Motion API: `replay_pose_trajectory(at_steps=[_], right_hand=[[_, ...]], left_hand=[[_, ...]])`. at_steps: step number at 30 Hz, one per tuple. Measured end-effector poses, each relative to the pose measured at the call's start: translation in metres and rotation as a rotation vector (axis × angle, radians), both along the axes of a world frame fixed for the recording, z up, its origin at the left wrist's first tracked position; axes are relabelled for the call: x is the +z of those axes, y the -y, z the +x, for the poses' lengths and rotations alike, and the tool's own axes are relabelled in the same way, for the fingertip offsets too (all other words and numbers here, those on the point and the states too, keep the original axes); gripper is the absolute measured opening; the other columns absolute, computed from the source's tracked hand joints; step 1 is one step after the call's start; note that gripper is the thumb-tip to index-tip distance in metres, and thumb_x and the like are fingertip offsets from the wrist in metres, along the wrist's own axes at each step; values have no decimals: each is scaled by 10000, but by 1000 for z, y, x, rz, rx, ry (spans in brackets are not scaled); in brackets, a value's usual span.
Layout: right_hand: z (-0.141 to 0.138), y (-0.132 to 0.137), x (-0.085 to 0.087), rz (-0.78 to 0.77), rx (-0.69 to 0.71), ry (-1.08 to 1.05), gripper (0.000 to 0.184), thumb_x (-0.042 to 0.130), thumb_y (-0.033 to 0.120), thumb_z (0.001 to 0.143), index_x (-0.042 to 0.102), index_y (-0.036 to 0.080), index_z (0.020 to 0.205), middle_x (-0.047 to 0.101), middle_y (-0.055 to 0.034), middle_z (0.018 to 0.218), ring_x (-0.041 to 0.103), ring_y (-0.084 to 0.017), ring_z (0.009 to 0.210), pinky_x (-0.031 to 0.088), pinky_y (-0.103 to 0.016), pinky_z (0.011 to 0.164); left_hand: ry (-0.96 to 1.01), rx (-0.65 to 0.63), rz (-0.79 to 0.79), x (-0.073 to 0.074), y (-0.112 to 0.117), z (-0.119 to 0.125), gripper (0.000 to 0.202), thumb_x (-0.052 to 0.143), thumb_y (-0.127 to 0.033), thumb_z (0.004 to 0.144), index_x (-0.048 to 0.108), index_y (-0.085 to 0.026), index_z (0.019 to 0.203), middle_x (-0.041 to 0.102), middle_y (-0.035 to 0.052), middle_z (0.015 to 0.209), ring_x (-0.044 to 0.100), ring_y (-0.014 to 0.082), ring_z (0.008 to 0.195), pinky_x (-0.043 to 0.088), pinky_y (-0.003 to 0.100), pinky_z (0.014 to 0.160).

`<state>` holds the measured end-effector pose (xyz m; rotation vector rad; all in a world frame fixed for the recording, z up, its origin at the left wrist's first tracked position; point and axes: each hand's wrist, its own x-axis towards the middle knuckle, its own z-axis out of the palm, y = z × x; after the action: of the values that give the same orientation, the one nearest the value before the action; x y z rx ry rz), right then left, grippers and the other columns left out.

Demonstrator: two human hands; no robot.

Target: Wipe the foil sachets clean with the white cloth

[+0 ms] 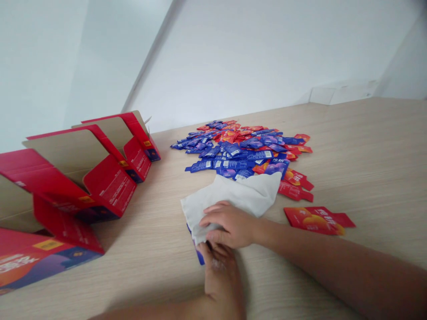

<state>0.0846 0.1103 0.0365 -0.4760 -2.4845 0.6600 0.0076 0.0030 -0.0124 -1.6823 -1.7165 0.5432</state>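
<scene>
A white cloth point(233, 193) lies spread and creased on the table, its far edge over some of the sachets. My right hand point(231, 224) grips it from above, fingers bent on the fabric and thumb toward the near edge. Close against that thumb, my left hand point(220, 266) is closed at the cloth's near corner; its fingertips are partly hidden. A dark blue packet edge point(199, 255) sticks out from under the cloth, left of my left hand. Most of that packet is covered. To the right of my right hand lies a single red sachet point(315, 220).
Beyond the cloth spreads a heap of blue and red sachets point(233, 151). Open-topped red boxes point(110, 186) stand in a row on the left, flaps raised. White walls point(250, 58) rise behind the wooden table point(367, 169), and a low white object point(340, 92) sits at its far right edge.
</scene>
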Motion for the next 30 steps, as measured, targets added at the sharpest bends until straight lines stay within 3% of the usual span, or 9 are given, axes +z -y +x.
replay_pose_trajectory(at_steps=[3,7,10,14,18,22,30], right_hand=[[-1,0,1,0,-97,51,329,515,397,905,635,193,1133,671,-78,1141,531,-234,1176,287,-415,1023],[-1,1,1,1,-142,74,332,508,402,908,635,196,1135,669,-86,1148,516,-240,1195,277,-435,1024],[1,0,0,11,-91,59,343,504,412,906,632,197,1140,667,-80,1156,514,-234,1200,279,-423,1029],[2,0,0,25,18,12,365,495,443,907,627,199,1143,675,-64,1136,521,-220,1201,283,-388,1036],[2,0,-1,26,68,-19,374,485,453,911,625,197,1145,675,-67,1130,532,-212,1190,291,-368,1032],[0,0,0,19,0,-4,328,488,413,914,638,199,1112,680,-63,1114,539,-214,1170,296,-380,1020],[-2,0,0,11,-193,80,319,506,401,910,647,191,1103,681,-93,1103,527,-250,1174,282,-447,1018]], left_hand=[[-54,9,0,2,0,1,421,440,-33,802,595,11,1191,618,300,1186,638,340,1052,391,547,1027],[-36,-50,-34,13,2,-2,406,428,-42,805,616,10,1161,634,293,1160,652,335,1025,439,521,988],[-23,-86,-32,13,3,-3,408,418,-34,802,625,0,1153,656,269,1138,667,319,994,450,505,977],[23,-12,5,2,2,-1,381,434,-36,802,637,27,1118,682,274,1076,660,332,1001,390,540,1022],[67,-48,5,2,3,-3,366,427,-25,799,657,30,1079,702,269,1006,670,338,960,440,532,967],[67,-133,35,12,5,-6,378,403,-10,808,648,31,1094,696,270,1026,685,300,932,470,477,956],[65,-52,32,16,1,-5,379,433,-28,798,628,55,1112,656,301,1111,663,331,998,456,490,983]])
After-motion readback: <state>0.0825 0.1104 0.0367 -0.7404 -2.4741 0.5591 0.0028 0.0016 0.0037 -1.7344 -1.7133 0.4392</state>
